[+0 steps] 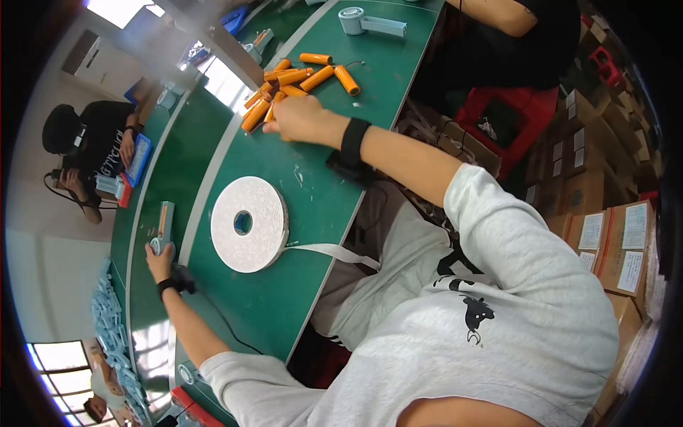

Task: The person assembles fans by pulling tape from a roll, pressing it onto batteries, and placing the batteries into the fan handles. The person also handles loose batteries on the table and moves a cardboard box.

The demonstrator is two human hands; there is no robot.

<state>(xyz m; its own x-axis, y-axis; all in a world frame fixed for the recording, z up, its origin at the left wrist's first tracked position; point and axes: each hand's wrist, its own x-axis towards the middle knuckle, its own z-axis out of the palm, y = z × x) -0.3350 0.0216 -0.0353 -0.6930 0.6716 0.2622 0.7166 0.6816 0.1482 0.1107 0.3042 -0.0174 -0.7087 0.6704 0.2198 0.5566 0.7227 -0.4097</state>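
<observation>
My left hand (161, 260) is closed round the rounded end of a light-blue plastic housing (166, 219) with a long handle, on the far side of the green bench. My right hand (302, 119) reaches into a loose pile of orange cylindrical batteries (316, 78), some with thin wires. Its thumb and fingers close about one battery (269, 114) at the near edge of the pile. Between my hands lies a big white roll of foam tape (265, 220), flat on the bench, its loose end (334, 250) hanging over the near edge.
Another light-blue housing (353, 21) lies at the bench's far end. A metal post (238, 53) rises beyond the batteries. One co-worker (107, 135) sits across; another (498, 43) sits by a red stool (509, 121). Cartons (622, 245) stack at right; blue parts (110, 320) pile at left.
</observation>
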